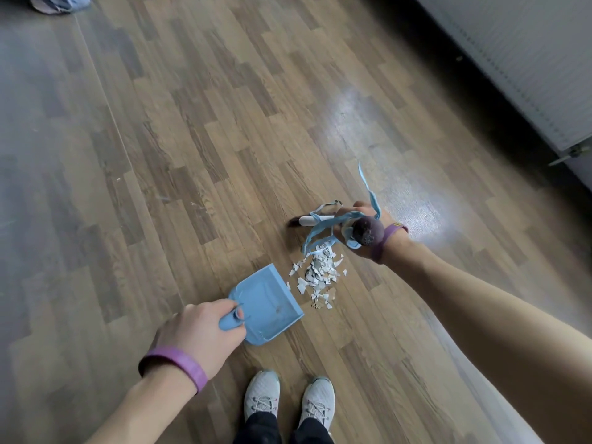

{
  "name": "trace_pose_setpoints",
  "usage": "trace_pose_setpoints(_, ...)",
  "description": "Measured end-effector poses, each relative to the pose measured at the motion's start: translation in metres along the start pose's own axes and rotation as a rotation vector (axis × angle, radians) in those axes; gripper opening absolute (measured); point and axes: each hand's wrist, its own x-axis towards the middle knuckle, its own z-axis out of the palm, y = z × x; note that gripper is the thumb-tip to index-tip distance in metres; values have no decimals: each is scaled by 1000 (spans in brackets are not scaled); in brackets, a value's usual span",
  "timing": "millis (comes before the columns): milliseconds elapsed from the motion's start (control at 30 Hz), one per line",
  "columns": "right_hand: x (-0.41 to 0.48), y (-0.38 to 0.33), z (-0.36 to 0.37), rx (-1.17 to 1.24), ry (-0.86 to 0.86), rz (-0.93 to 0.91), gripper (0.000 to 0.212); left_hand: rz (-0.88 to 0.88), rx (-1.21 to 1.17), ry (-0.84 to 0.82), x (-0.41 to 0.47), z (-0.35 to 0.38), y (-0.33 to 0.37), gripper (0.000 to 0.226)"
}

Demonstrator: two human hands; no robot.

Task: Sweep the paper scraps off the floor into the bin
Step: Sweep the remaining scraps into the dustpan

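A pile of small white paper scraps [318, 278] lies on the wooden floor. Just left of it a light blue dustpan [267, 302] rests on the floor with its open lip toward the pile. My left hand [198, 334] grips the dustpan's handle. My right hand [362, 229] grips the handle of a hand brush [307, 220], whose dark bristles and white head reach the floor beyond the pile. Light blue ribbons hang from the brush handle over the scraps. No bin is in view.
My two white sneakers [288, 398] stand just below the dustpan. A white radiator [525, 59] runs along the wall at the upper right. A grey shoe or cloth [59, 3] lies at the top left. A few tiny scraps [195, 205] lie further left.
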Motion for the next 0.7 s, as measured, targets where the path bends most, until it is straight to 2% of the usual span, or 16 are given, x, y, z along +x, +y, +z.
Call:
trace_pose_setpoints(33,1,0,1,4,11,57,39,0,-3,-7,1,-1,-3,22)
trace_pose_setpoints(67,-1,-4,0,19,14,71,32,6,2,-18,4,-1,-4,22)
trace_pose_setpoints(167,11,-4,6,119,11,-34,55,27,20,-31,14,1,-3,21)
trace_pose_setpoints(267,22,-11,6,-5,26,9,23,34,-1,-30,21,2,0,19)
trace_pose_setpoints(500,-6,-51,23,-237,3,-80,15,45,-7,-66,19,21,15,23)
trace_pose_setpoints(600,-18,-72,27,-178,58,-35,13,57,-3,-58,21,21,19,24)
trace_pose_setpoints(700,-29,-86,34,-72,106,-13,25,66,-11,-44,24,19,21,25)
